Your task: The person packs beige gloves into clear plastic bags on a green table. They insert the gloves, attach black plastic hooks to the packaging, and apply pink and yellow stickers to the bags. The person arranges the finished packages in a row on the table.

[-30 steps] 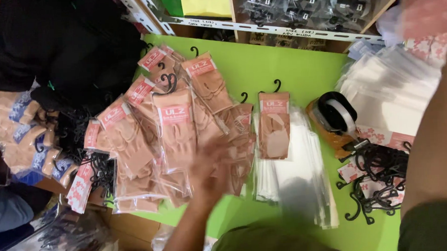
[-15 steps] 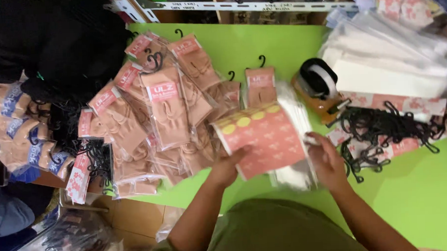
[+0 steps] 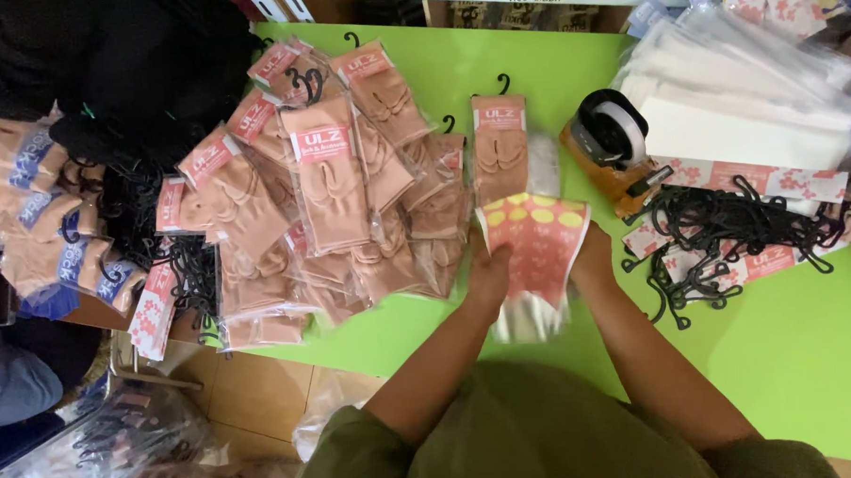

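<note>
Item in hand: one pink card [image 3: 537,240] with yellow scallops along its top edge, held upright over the green table [image 3: 788,349]. The left hand [image 3: 491,270] has its fingers curled closed on the card's left edge; the right hand [image 3: 591,252] grips the right edge, its fingers mostly hidden behind the card. A clear plastic sleeve [image 3: 532,315], blurred, hangs below the card between the forearms; what it contains cannot be read.

Finished stock, by the look of it: a fanned heap of bagged peach socks [image 3: 334,190], each in a clear bag with a pink header and a black hook, lies just left of the hands. One more bagged pair [image 3: 500,152] lies directly above the card, apart from the heap.

Stock not yet made up, as judged from the layout: a stack of white folded goods in clear bags [image 3: 751,105] at far right; loose pink header cards [image 3: 753,180] beside it; a tangle of black hangers [image 3: 727,228] just right of the right hand. Much appears left to do.

Tools: a tape dispenser [image 3: 615,138] on a brown base, between the single pair and the white stack.

Periphery: more bagged socks with blue labels [image 3: 38,215] at the left edge; dark garments [image 3: 108,71] upper left; plastic bags [image 3: 121,438] on the floor below the table edge.
</note>
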